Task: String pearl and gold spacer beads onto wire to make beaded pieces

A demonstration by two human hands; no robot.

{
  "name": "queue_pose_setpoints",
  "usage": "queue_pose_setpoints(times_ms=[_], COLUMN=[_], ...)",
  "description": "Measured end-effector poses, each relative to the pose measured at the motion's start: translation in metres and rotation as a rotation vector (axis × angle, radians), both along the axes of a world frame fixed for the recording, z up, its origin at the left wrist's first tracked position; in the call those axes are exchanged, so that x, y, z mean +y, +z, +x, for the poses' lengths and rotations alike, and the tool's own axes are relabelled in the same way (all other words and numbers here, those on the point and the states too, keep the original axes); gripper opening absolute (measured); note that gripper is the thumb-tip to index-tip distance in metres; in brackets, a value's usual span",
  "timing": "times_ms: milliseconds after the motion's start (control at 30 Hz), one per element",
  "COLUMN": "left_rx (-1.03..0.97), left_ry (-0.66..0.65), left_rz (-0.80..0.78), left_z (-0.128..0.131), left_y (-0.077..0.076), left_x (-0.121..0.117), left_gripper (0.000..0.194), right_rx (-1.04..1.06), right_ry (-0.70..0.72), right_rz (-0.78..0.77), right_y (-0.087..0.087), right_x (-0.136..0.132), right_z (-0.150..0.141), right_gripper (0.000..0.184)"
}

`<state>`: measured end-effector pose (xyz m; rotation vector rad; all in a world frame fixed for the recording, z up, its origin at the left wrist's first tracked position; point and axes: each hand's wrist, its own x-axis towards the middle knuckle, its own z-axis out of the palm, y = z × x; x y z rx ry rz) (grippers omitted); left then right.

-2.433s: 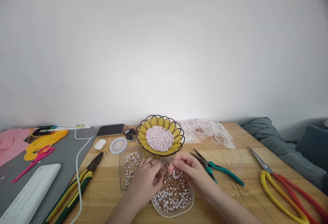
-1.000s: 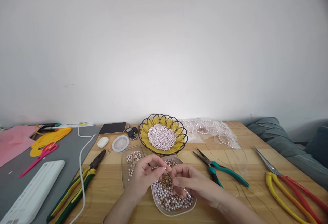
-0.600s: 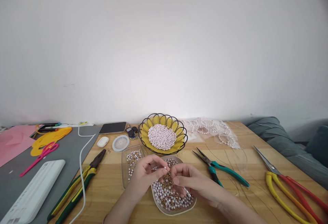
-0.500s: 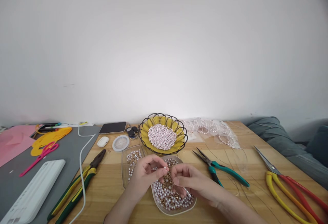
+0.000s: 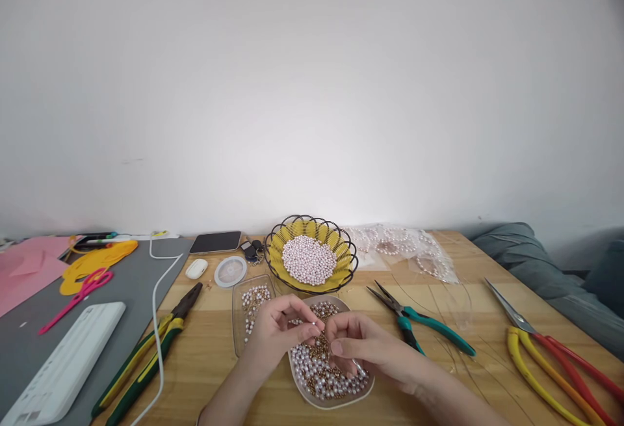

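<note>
My left hand (image 5: 280, 333) pinches a small pearly bead (image 5: 314, 323) between thumb and index finger. Close beside it, my right hand (image 5: 358, 343) is closed with thumb and fingers pressed together; what it holds is too small or hidden to make out. Both hands hover over a shallow tray (image 5: 336, 405) filled with pale pearl and gold-coloured beads, and they cover part of it. Partly behind my left hand lies a clear container (image 5: 234, 322) with more pearl and gold beads. Past the hands stands a yellow basket with black looped rim (image 5: 351, 250), heaped with small pale pearls.
Teal-handled needle-nose pliers (image 5: 414, 322) and large scissors (image 5: 531, 335) lie to the right. At left are green-yellow pliers (image 5: 146, 354), a white cable (image 5: 155, 296), a keyboard (image 5: 68, 364) and pink scissors (image 5: 78, 297). Bagged pearl strands (image 5: 404, 247), a phone (image 5: 216, 242) and a spool (image 5: 231, 272) lie behind.
My left fingertips have come slightly closer to my right fingertips, and the bead shows less between them. Otherwise the scene looks the same.
</note>
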<state>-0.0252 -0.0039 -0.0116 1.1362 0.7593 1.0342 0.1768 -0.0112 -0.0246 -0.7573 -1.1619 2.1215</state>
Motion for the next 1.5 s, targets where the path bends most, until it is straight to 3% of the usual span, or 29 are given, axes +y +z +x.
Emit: queue_pose_setpoints(times_ms=[200, 400, 1000, 1300, 1500], left_rx=[0.092, 0.045, 0.096, 0.101, 0.214], left_ry=[0.039, 0.02, 0.0, -0.005, 0.045], left_rz=[-0.004, 0.004, 0.081, 0.253, 0.49], left_z=[0.0, 0.002, -0.005, -0.006, -0.008], left_y=[0.001, 0.007, -0.004, -0.002, 0.004], left_x=[0.002, 0.0, -0.002, -0.001, -0.002], left_gripper=[0.029, 0.027, 0.025, 0.013, 0.006], right_rx=[0.002, -0.007, 0.008, -0.014, -0.018], right_ry=[-0.035, -0.032, 0.019, 0.012, 0.0], right_rz=[-0.011, -0.033, -0.002, -0.035, -0.053], right_y=[0.0, -0.001, 0.002, 0.004, 0.002], right_x=[0.0, 0.001, 0.0, 0.001, 0.001], right_z=[0.0, 0.001, 0.001, 0.001, 0.003], right_gripper=[0.037, 0.039, 0.035, 0.033, 0.032])
